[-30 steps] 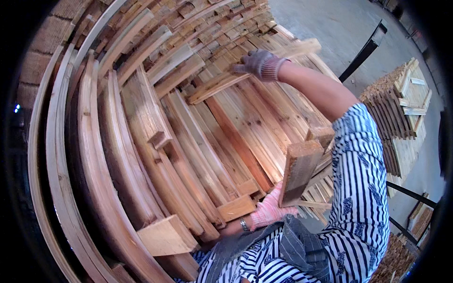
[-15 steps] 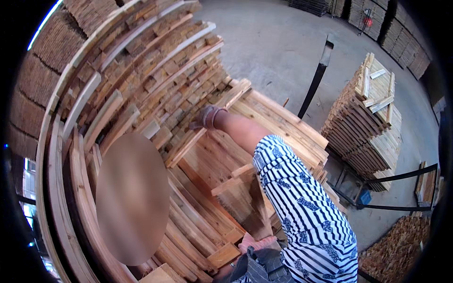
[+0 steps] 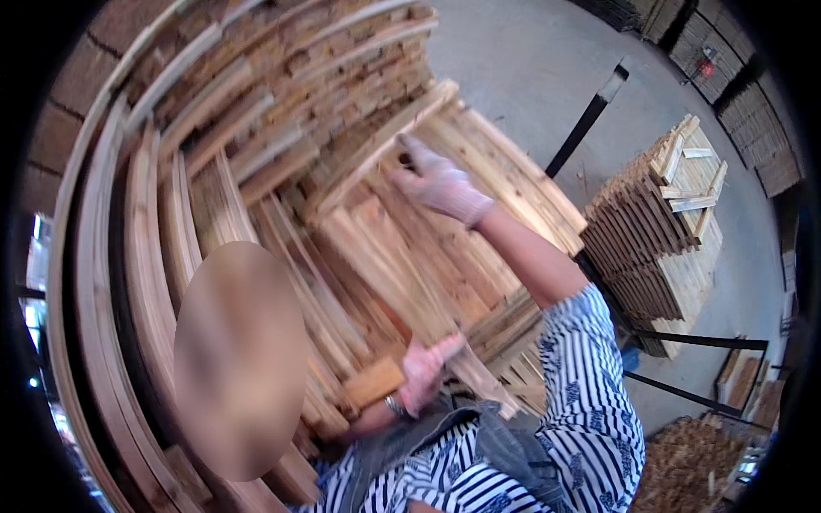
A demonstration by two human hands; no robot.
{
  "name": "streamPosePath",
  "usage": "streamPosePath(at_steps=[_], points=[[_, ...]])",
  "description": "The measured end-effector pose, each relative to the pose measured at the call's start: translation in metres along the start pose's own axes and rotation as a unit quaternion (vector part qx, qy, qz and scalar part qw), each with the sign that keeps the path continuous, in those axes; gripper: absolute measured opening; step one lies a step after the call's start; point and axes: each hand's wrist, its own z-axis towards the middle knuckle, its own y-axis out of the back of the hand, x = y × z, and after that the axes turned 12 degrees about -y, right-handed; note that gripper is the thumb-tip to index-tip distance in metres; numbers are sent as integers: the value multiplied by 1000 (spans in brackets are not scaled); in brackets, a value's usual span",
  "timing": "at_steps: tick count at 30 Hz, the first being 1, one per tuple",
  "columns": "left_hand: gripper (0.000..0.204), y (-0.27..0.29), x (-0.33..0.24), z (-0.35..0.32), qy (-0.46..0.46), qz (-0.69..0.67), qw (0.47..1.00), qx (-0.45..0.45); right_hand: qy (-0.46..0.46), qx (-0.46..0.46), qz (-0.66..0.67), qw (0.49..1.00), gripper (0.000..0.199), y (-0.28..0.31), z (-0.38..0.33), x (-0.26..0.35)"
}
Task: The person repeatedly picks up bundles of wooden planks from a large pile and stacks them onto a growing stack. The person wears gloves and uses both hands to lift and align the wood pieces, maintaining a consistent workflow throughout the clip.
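- Wooden plank (image 3: 379,274), raised earlier, now lies flatter, its far end near the crosswise batten (image 3: 369,161).
- Right hand (image 3: 442,186): fingers apart, beside the batten.
- Left hand (image 3: 422,373): at the plank, well apart from the batten; blur hides its grip.

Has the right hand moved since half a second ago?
Yes: the right hand has drawn back, from over the crosswise board to its near side.
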Motion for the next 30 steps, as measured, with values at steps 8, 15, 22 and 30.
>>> streamPosePath(at_steps=[8,15,22,30], points=[[40,1,-15,-5,-189,359,897,174,-149,124,-88,977,113,-35,-286,-26],[54,-30,-27,-21,56,-27,986,155,-237,113,209,942,93,-19,-307,-60],[68,-31,-36,-46,51,3,982,184,-203,93,92,970,96,48,-305,-79],[102,-26,-31,-92,45,129,935,328,-43,88,-421,902,59,88,-211,-62]])
